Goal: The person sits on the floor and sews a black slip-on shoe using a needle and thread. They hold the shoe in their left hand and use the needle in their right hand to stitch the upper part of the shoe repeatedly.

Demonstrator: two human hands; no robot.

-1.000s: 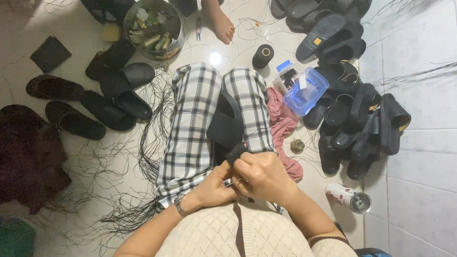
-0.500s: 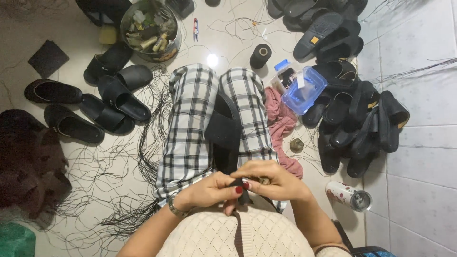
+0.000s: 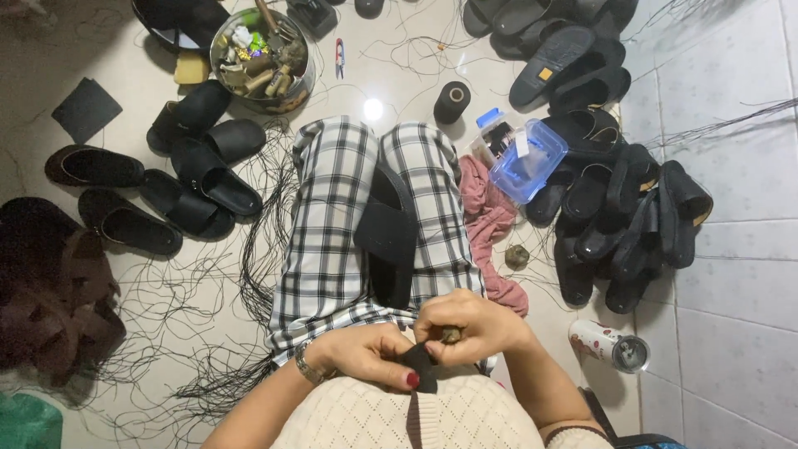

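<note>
Tiled floor carrying heaps of black sandals and loose black thread. Black sandal lying between checked-trousered knees. Left hand fingers pinching black strap piece over lap. Right hand fingers curling together, gripping small brownish lump, touching strap.

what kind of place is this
Probably a home workshop for making sandals, set up on a tiled floor: piles of black sandals, loose black thread and a metal tin of tools.
</note>
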